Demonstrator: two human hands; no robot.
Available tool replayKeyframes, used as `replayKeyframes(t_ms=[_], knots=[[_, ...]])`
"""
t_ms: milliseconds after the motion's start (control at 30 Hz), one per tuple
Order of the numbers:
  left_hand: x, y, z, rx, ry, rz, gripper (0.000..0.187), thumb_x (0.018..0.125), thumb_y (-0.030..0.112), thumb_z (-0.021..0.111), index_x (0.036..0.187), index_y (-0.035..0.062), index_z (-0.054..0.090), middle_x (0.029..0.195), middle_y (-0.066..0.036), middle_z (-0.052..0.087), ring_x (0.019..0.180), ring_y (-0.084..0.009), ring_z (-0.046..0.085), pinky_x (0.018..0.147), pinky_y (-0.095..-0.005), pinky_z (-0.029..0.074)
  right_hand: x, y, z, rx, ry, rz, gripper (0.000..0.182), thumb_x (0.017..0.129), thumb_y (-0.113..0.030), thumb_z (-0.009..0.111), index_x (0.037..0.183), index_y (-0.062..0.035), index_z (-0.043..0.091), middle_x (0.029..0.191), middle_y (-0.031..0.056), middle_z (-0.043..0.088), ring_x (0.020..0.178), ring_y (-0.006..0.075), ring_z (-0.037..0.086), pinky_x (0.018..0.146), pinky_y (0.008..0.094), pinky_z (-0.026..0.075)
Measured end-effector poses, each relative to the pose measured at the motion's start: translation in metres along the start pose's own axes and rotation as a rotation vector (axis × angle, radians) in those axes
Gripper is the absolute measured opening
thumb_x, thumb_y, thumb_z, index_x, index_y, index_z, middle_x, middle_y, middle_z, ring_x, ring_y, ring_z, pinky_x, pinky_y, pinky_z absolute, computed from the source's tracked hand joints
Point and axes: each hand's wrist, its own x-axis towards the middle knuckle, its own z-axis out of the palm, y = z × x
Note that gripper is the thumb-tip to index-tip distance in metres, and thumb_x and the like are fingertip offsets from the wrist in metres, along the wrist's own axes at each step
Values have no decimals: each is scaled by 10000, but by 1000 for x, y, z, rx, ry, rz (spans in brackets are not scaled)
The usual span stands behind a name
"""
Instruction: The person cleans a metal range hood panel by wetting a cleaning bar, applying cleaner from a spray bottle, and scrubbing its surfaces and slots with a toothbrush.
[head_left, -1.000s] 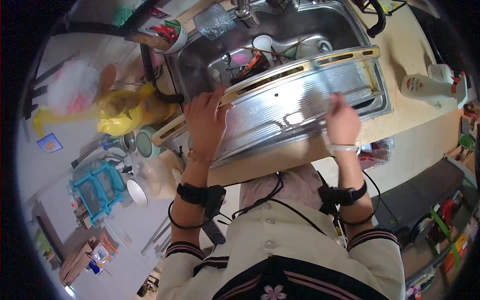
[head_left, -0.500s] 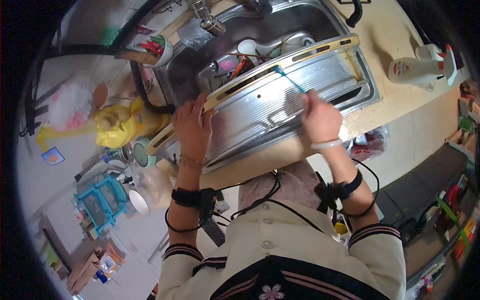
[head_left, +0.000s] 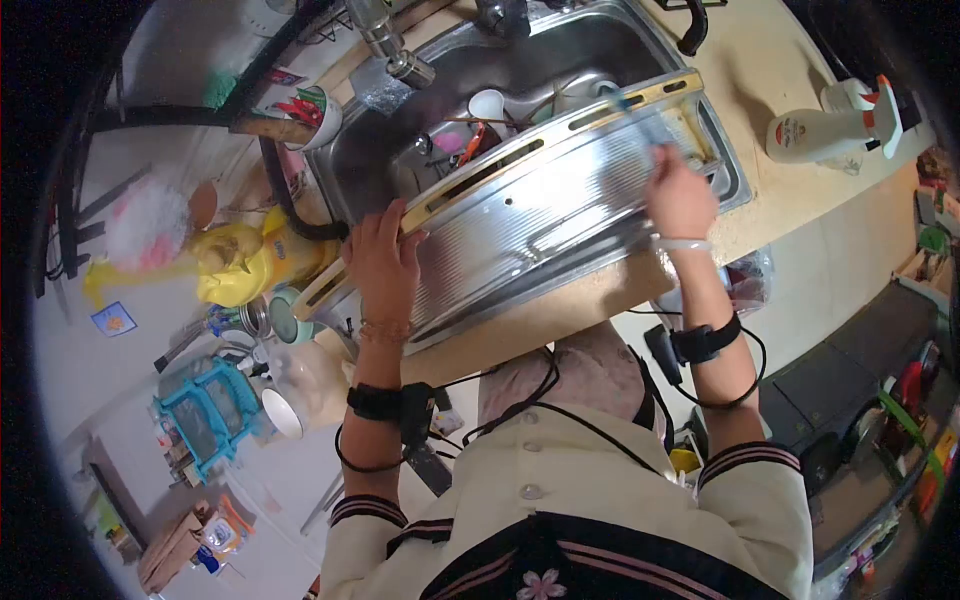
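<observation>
Scrubbing, by the look of the blur: my right hand is at the panel's right half, with the brush smeared by motion, its tip near the slotted rim. Right fingers narrow, closed on the handle. Left hand at the panel's left part, fingers bent over the rim, thumb just beside them; I judge it a steadying grip.

The panel, ribbed metal, lies slantwise across the near part of the sink. Containers, all placed from the panel: beyond it, in the basin, a white cup, contents unclear, among a pink thing and thin sticks. Beyond its left end, a tub holding red and green items. Off its right end, a spray bottle, fill hidden. Nearer me, left of it, a white bowl; contents unreadable.
</observation>
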Motion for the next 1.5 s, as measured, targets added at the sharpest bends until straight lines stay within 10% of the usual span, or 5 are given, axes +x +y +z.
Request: replayKeyframes(t_ms=[167, 333, 633, 867, 1500], knots=[[1, -1, 1, 22, 30, 22, 426, 699, 259, 676, 1092, 149, 555, 869, -27, 543, 862, -240, 514, 773, -397, 361, -25, -26, 3, 56, -107, -186, 250, 895, -342, 436, 852, -126, 555, 569, 173, 570, 552, 370, 581, 492, 469, 452], [0, -1, -2, 29, 9, -11, 431, 693, 263, 678, 1088, 143, 555, 863, -27, 547, 845, -238, 521, 770, -397, 364, 30, 18, -2, 49, 34, 162, 321, 912, -364, 379, 881, -111, 574, 619, 206, 585, 639, 399, 592, 555, 491, 470], [1, -14, -6, -133, -4, 37, 430, 673, 296, 696, 1063, 155, 581, 854, -23, 569, 820, -221, 534, 780, -385, 361, 4, -12, 1, 26, -35, -26, 329, 915, -364, 373, 919, -141, 614, 656, 158, 611, 588, 369, 591, 495, 454, 456], [-5, -16, -11, -58, 66, 15, 438, 696, 317, 670, 1112, 212, 582, 896, 21, 598, 836, -191, 533, 804, -371, 354, -61, -105, 9, 242, -263, -602, 283, 868, -384, 483, 855, -141, 626, 653, 116, 603, 583, 318, 583, 508, 405, 454], [-8, -34, 8, -166, 240, -48, 339, 715, 318, 634, 1040, 222, 617, 829, 27, 565, 795, -188, 483, 770, -357, 324, 26, -69, 0, -70, -329, -636, 270, 864, -359, 522, 888, -119, 644, 721, 154, 609, 689, 325, 609, 571, 383, 459]])
